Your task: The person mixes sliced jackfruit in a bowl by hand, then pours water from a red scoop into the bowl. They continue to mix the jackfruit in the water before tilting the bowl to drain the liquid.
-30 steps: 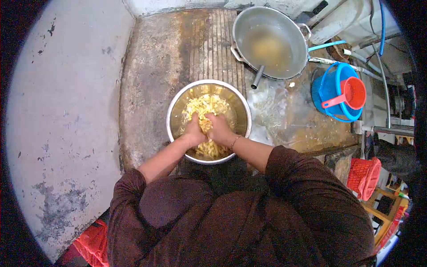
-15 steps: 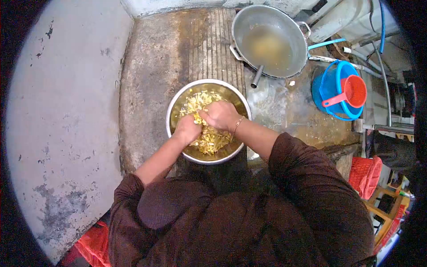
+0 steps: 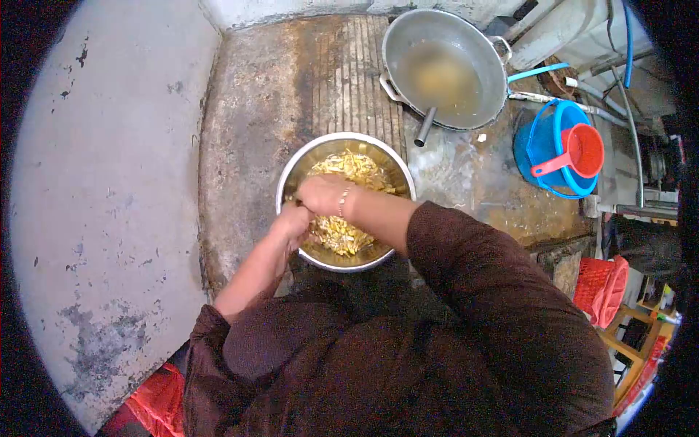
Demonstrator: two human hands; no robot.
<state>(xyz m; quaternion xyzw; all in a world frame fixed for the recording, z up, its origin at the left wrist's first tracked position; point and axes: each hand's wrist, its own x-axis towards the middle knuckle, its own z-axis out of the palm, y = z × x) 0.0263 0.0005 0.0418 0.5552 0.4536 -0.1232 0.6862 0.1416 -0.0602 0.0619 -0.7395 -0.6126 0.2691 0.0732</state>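
A steel bowl [image 3: 399,169] stands on the wet concrete floor right in front of me. It holds a heap of yellow cut strips [image 3: 354,166]. My left hand [image 3: 293,221] is at the bowl's near left rim, fingers closed in the strips. My right hand [image 3: 321,194] crosses over to the left side of the bowl and presses down on the strips, fingers curled around some. A thin bracelet sits on my right wrist. My dark brown sleeves fill the lower view.
A large metal wok [image 3: 444,67] with cloudy water sits behind the bowl to the right. A blue bucket [image 3: 546,149] with a red scoop [image 3: 579,153] stands at the right. Pipes run along the far right. A red basket [image 3: 602,289] lies lower right. A pale wall [image 3: 109,189] is at the left.
Both hands moved left inside the bowl. My right hand swung from the middle across to the left side, over the left hand. The strips were turned over.
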